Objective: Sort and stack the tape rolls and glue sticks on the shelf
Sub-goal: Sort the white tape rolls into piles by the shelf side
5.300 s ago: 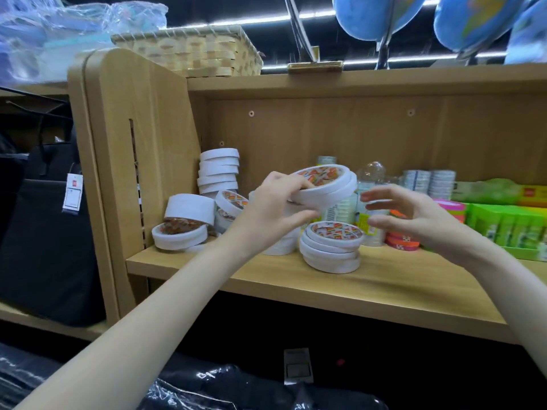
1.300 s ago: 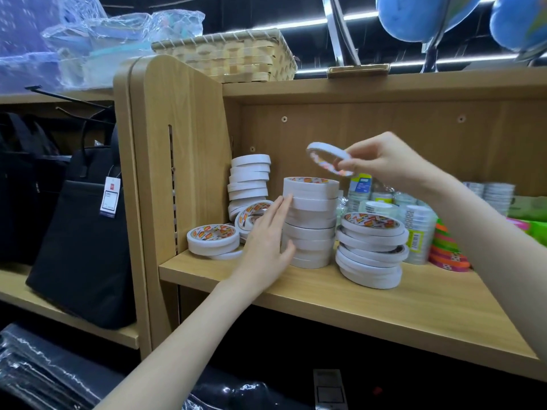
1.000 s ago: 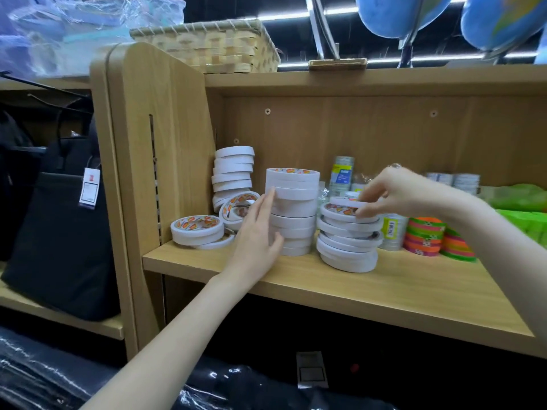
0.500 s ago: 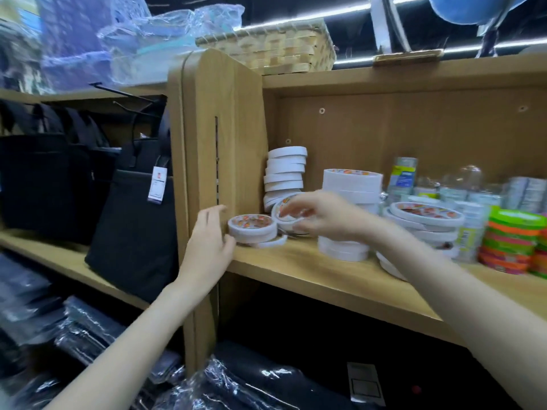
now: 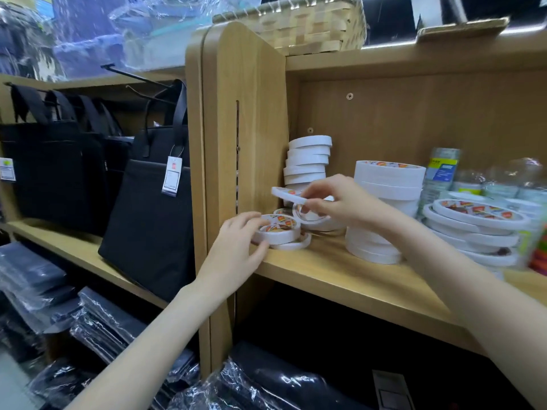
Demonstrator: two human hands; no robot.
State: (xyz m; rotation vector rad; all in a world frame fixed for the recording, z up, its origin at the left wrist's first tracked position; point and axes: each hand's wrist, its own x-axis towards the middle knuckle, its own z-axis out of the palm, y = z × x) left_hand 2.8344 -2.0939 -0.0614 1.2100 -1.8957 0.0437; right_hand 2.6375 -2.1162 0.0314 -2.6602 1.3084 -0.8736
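Tape rolls are lying loose against the side panel (image 5: 251,137) of the wooden shelf (image 5: 340,273), and every place below is being given relative to that panel. The right hand (image 5: 340,202) is reaching across toward the panel and is pinching a thin tape roll (image 5: 285,194), with its fingers (image 5: 315,191) curled over the near rim. This thin roll is being held almost flat, its broad face up and its round axis close to vertical, just clear of the rolls beneath it. A second small ring (image 5: 307,214) is sitting directly under the same hand; whether that hand is also holding it cannot be told.

The left hand (image 5: 239,247) is resting nearest the panel, its thumb and fingers curling round a low pair of rolls (image 5: 278,232) at the shelf's front edge. That low pair is lying directly below and slightly forward of the pinched roll, so the coming move is probably turning on a short descent, with the flat face staying level.

Farther from the panel, a tall stack of wide rolls (image 5: 384,208) is standing beside a leaning stack (image 5: 473,229). Behind the hands, close to the panel, a column of narrow rolls (image 5: 307,161) is standing against the back. No glue sticks can be made out clearly.
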